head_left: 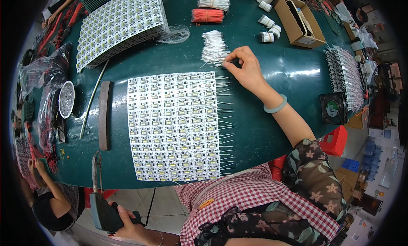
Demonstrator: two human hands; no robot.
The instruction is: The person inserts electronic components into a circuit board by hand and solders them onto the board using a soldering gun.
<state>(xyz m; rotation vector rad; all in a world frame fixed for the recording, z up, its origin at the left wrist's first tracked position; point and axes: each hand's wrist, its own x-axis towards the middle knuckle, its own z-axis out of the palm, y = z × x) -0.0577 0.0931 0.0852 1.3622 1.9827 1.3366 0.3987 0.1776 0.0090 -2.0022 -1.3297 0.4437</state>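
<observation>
The table [272, 71] is smooth, glossy green, the box [299, 22] at the far right matt brown cardboard, the near apron [255, 195] checked cloth.

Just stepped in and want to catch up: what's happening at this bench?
A person sits at a green table. Their right hand pinches at a loose pile of short white wires, just above a white panel of small circuit boards with wires sticking out along its right edge. Their left hand holds a soldering gun low, off the table's near edge. More stacked panels lie further back.
</observation>
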